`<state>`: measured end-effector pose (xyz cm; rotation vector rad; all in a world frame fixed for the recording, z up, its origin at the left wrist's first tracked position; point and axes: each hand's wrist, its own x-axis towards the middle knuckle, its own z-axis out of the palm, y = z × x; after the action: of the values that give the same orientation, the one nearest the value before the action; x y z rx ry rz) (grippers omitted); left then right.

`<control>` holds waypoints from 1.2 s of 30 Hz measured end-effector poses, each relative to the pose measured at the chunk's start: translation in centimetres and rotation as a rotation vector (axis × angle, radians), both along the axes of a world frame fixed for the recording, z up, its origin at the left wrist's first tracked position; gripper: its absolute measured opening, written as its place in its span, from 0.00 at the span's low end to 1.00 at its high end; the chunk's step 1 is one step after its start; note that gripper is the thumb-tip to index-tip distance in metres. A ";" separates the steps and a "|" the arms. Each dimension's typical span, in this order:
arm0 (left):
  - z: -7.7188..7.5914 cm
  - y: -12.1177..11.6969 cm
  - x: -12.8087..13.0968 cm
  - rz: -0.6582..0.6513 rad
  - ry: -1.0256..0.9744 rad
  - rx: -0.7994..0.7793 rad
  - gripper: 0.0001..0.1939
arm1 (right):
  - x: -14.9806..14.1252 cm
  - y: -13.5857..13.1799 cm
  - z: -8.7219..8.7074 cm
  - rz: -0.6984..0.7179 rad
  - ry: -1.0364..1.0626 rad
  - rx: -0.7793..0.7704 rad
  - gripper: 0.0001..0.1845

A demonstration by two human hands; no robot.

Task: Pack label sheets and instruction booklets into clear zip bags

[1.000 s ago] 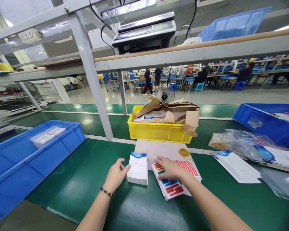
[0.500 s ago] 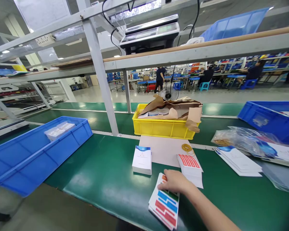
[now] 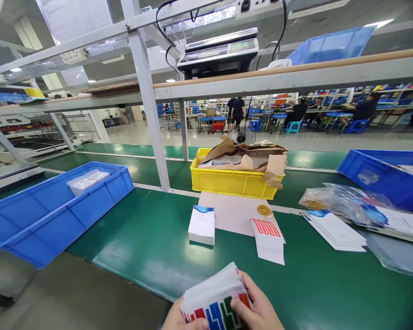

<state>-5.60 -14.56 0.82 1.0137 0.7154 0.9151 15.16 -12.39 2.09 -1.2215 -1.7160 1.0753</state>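
Note:
A stack of printed cards [image 3: 215,293] with red, blue, green and orange blocks is gripped between both my hands at the table's front edge. My left hand [image 3: 182,318] closes on the stack's left end, thumb on the printed face. My right hand [image 3: 256,307] clasps the other end, its thumb also on the print. Beyond my hands stands a neat pile of white booklets [image 3: 202,227] with a blue top band. To its right, a stack of cards with red print [image 3: 267,238] lies partly on a pale sheet [image 3: 227,215], beside yellow rubber bands [image 3: 264,210].
A blue bin [image 3: 58,215] holding wrapped packs stands left. At the back is a yellow crate [image 3: 234,182] with brown paper. Right lie white booklets [image 3: 333,229], plastic bags [image 3: 330,197] and another blue bin [image 3: 385,176]. A shelf [image 3: 278,78] with a scale [image 3: 220,52] crosses above.
The colour-printed stack has been lifted off the green table and turned towards me. My left hand has come into view and holds it together with my right.

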 end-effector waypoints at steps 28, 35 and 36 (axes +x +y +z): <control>-1.3 3.6 2.7 0.195 0.251 0.327 0.40 | 1.1 -1.4 -2.9 -0.056 0.150 -0.021 0.46; -1.2 3.7 3.4 0.248 0.208 0.321 0.30 | 1.0 -1.2 -3.1 -0.057 0.187 -0.055 0.52; -1.2 3.7 3.4 0.260 0.195 0.310 0.29 | 1.0 -1.3 -3.2 -0.048 0.186 -0.066 0.52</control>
<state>-2.19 -10.88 -0.40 1.3173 0.9012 1.1888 16.20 -13.64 -1.15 -1.1589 -1.5138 1.1864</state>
